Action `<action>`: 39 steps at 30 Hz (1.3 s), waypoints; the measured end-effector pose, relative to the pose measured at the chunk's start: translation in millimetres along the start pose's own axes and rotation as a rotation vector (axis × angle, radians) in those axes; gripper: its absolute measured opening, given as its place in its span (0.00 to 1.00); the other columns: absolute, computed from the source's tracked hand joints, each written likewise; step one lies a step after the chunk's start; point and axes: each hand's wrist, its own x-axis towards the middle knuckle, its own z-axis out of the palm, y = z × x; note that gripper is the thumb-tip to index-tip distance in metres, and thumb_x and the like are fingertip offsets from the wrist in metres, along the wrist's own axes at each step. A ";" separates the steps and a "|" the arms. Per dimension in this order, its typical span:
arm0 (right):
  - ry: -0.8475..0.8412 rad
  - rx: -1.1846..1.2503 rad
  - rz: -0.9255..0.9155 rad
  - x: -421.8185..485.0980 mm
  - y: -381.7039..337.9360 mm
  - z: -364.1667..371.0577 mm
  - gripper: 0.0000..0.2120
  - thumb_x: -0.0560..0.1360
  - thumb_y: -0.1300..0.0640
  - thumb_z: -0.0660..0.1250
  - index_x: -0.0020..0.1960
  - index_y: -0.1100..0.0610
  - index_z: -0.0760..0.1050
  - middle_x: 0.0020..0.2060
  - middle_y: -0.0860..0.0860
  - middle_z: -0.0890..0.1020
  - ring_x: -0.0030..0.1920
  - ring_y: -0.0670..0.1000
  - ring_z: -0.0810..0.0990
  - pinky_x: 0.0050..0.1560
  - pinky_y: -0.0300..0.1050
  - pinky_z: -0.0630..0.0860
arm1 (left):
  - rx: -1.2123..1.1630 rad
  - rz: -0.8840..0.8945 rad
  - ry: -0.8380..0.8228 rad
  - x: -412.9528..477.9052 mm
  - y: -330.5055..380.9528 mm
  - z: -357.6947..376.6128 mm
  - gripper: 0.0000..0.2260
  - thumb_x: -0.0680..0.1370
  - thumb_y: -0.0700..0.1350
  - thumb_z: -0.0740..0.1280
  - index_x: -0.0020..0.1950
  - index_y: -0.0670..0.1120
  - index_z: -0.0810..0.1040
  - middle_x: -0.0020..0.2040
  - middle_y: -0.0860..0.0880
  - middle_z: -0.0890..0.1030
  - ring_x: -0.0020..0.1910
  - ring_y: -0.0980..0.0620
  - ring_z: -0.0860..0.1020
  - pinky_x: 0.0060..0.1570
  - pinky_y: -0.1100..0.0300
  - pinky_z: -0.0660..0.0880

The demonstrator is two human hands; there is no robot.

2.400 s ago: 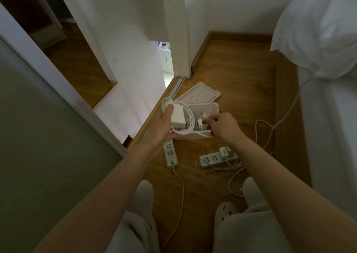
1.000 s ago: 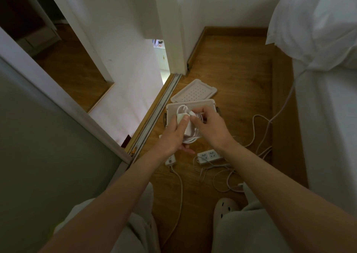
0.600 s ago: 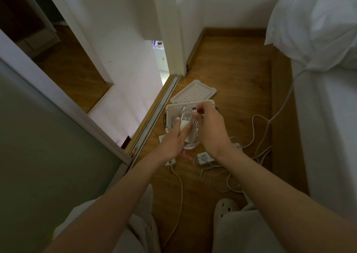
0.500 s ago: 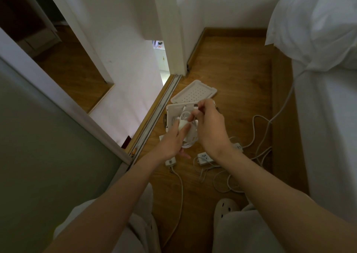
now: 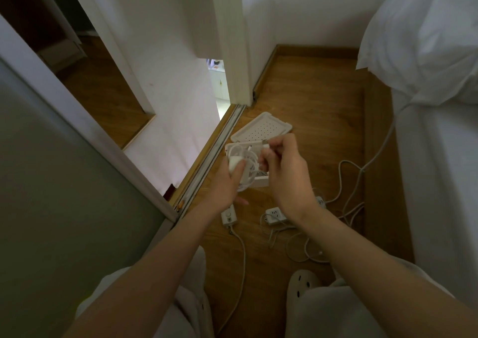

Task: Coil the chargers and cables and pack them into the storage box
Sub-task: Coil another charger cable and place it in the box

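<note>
Obscuring the storage box [image 5: 261, 182], left hand [image 5: 224, 185] and right hand [image 5: 284, 172] hold charger [image 5: 234, 162].

White charger [image 5: 236, 165] with cable [image 5: 250, 168] coiled round it is being held over open white storage box [image 5: 260, 181]; perforated lid [image 5: 261, 131] is lying just behind.

Pretty dim and murky overall, warm brownish cast. Lit mostly from the bright gap [image 5: 218, 84], nearly blown out to bluish white. Left of the gap: grey, shadowy panel [image 5: 51, 182]. Below it: mushy detail around the box [image 5: 261, 181]. Far right of it: pale pillow [image 5: 426, 40], no glare. Heavy fisheye bending toward the edges.
</note>
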 end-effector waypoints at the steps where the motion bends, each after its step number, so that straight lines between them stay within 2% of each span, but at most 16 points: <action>1: 0.042 0.029 0.045 3.1 1.0 -2.3 0.03 0.80 0.62 0.56 0.52 0.55 0.65 0.40 0.47 0.74 0.39 0.42 0.74 0.38 0.29 0.74 | -0.005 0.039 0.031 -2.5 3.7 0.0 0.16 0.81 0.52 0.56 0.66 0.47 0.63 0.59 0.45 0.74 0.47 0.50 0.79 0.27 0.56 0.80; 4: 0.153 -0.038 0.192 12.5 8.9 -7.9 0.03 0.81 0.59 0.54 0.54 0.56 0.64 0.41 0.48 0.74 0.38 0.43 0.73 0.33 0.28 0.72 | -0.047 0.116 0.074 -12.2 14.1 -0.4 0.12 0.82 0.49 0.55 0.65 0.51 0.62 0.56 0.50 0.72 0.45 0.53 0.80 0.25 0.61 0.78; 7: 0.117 -0.148 0.308 16.7 20.2 -9.4 0.04 0.80 0.65 0.53 0.53 0.57 0.64 0.45 0.52 0.74 0.37 0.43 0.71 0.28 0.27 0.69 | -0.033 0.181 0.066 -20.9 20.3 -0.2 0.12 0.82 0.48 0.55 0.65 0.52 0.62 0.55 0.53 0.73 0.45 0.54 0.80 0.27 0.60 0.79; 9: 0.022 -0.232 0.354 18.0 28.6 -9.8 0.05 0.81 0.64 0.53 0.52 0.57 0.66 0.49 0.54 0.77 0.42 0.46 0.73 0.32 0.31 0.69 | 0.008 0.214 0.058 -23.3 21.7 -0.6 0.15 0.82 0.48 0.55 0.68 0.50 0.61 0.55 0.52 0.74 0.46 0.52 0.81 0.29 0.60 0.80; 13: -0.084 -0.319 0.418 19.8 41.9 -15.0 0.10 0.81 0.61 0.56 0.61 0.61 0.69 0.53 0.53 0.80 0.48 0.47 0.75 0.42 0.36 0.71 | 0.058 0.256 0.035 -25.0 23.6 0.1 0.15 0.82 0.47 0.56 0.68 0.50 0.61 0.55 0.50 0.74 0.46 0.51 0.81 0.31 0.57 0.80; 16: -0.125 -0.275 0.409 21.0 43.0 -19.7 0.10 0.79 0.62 0.61 0.58 0.61 0.73 0.51 0.53 0.80 0.48 0.48 0.77 0.46 0.39 0.75 | 0.056 0.267 0.006 -25.5 23.5 0.6 0.16 0.81 0.47 0.56 0.69 0.52 0.60 0.53 0.54 0.74 0.47 0.50 0.81 0.31 0.55 0.81; 20: -0.160 -0.194 0.355 22.7 39.7 -25.8 0.07 0.75 0.64 0.65 0.51 0.60 0.80 0.45 0.51 0.81 0.47 0.48 0.78 0.46 0.34 0.74 | 0.068 0.258 -0.032 -23.9 20.0 0.9 0.18 0.81 0.47 0.56 0.71 0.51 0.59 0.57 0.49 0.74 0.47 0.50 0.81 0.30 0.56 0.80; 23: -0.198 -0.088 0.359 22.6 36.5 -27.5 0.06 0.74 0.64 0.67 0.46 0.57 0.81 0.42 0.50 0.83 0.48 0.50 0.81 0.51 0.39 0.77 | 0.048 0.227 -0.047 -21.1 18.1 0.9 0.18 0.81 0.48 0.55 0.72 0.51 0.58 0.57 0.49 0.74 0.48 0.50 0.81 0.30 0.56 0.80; 25: -0.216 0.007 0.379 22.2 35.2 -27.1 0.07 0.75 0.65 0.66 0.49 0.58 0.80 0.44 0.54 0.84 0.49 0.52 0.82 0.53 0.42 0.78 | 0.027 0.194 -0.076 -19.2 17.2 1.5 0.18 0.82 0.48 0.55 0.71 0.53 0.59 0.56 0.51 0.74 0.48 0.50 0.80 0.29 0.56 0.80; 28: -0.214 0.143 0.470 22.6 34.4 -25.8 0.13 0.76 0.67 0.64 0.59 0.59 0.72 0.48 0.61 0.83 0.48 0.54 0.82 0.49 0.43 0.80 | 0.005 0.163 -0.138 -19.0 15.3 5.2 0.14 0.82 0.48 0.54 0.67 0.54 0.61 0.55 0.49 0.74 0.45 0.51 0.80 0.27 0.60 0.78; 32: -0.154 0.335 0.578 18.7 29.1 -20.3 0.13 0.77 0.66 0.61 0.61 0.60 0.68 0.46 0.56 0.81 0.43 0.49 0.82 0.40 0.38 0.80 | 0.024 0.135 -0.158 -18.4 13.0 12.0 0.15 0.82 0.49 0.54 0.69 0.52 0.61 0.54 0.47 0.75 0.45 0.51 0.79 0.27 0.63 0.77; 36: -0.024 0.269 0.488 11.4 23.7 -10.3 0.07 0.81 0.61 0.55 0.58 0.55 0.65 0.47 0.53 0.78 0.41 0.46 0.78 0.34 0.33 0.76 | 0.054 0.081 -0.130 -13.1 12.2 19.2 0.16 0.81 0.52 0.55 0.68 0.50 0.62 0.58 0.44 0.74 0.49 0.47 0.79 0.26 0.61 0.77; 39: -0.090 0.138 0.368 8.9 24.2 -3.8 0.09 0.79 0.59 0.59 0.60 0.55 0.68 0.46 0.48 0.77 0.44 0.44 0.78 0.37 0.30 0.76 | 0.044 0.056 -0.103 -8.8 14.2 18.8 0.15 0.81 0.52 0.55 0.67 0.50 0.63 0.58 0.44 0.74 0.49 0.47 0.79 0.25 0.61 0.77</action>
